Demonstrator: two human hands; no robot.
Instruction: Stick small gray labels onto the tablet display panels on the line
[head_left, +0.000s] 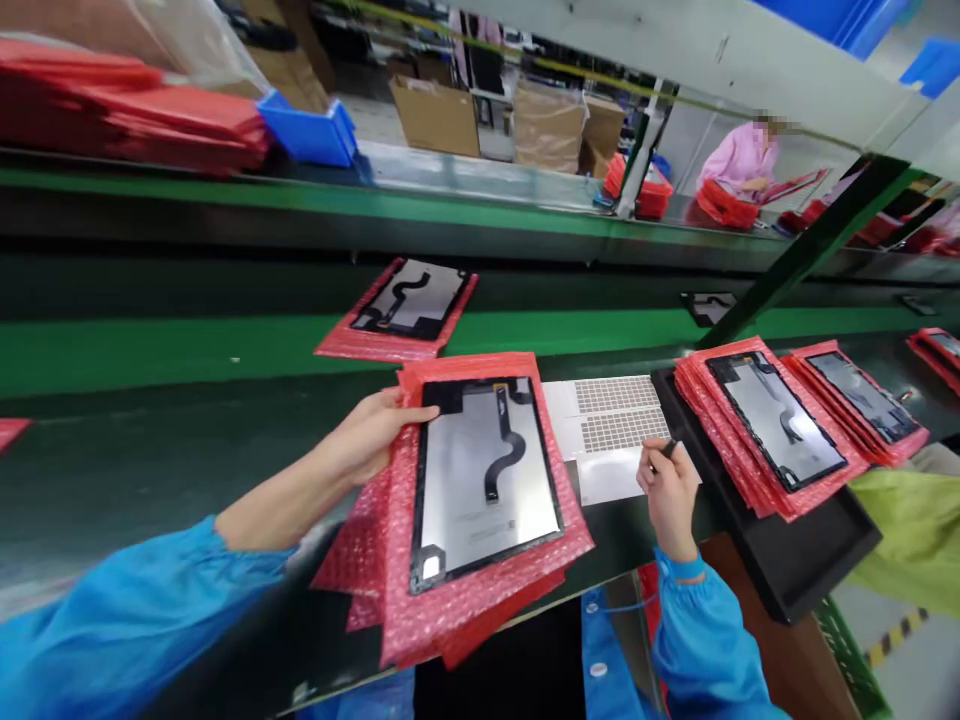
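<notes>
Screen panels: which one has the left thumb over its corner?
The panel on the pink bubble-wrap pouches between the left hand and right hand; the other panels lie apart from both.

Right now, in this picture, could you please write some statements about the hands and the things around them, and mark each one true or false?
1. The left hand grips the near pink packets by their left edge, thumb over a corner of the near panel. True.
2. Both hands touch the near panel. False: the right hand is apart from it, holding a small dark tool.
3. The printed grid sheet lies between these packets and the black tray. True.
4. The open bin at upper left is yellow. False: it is a blue bin.
5. The rear panel lies on pink wrapping. True.
</notes>
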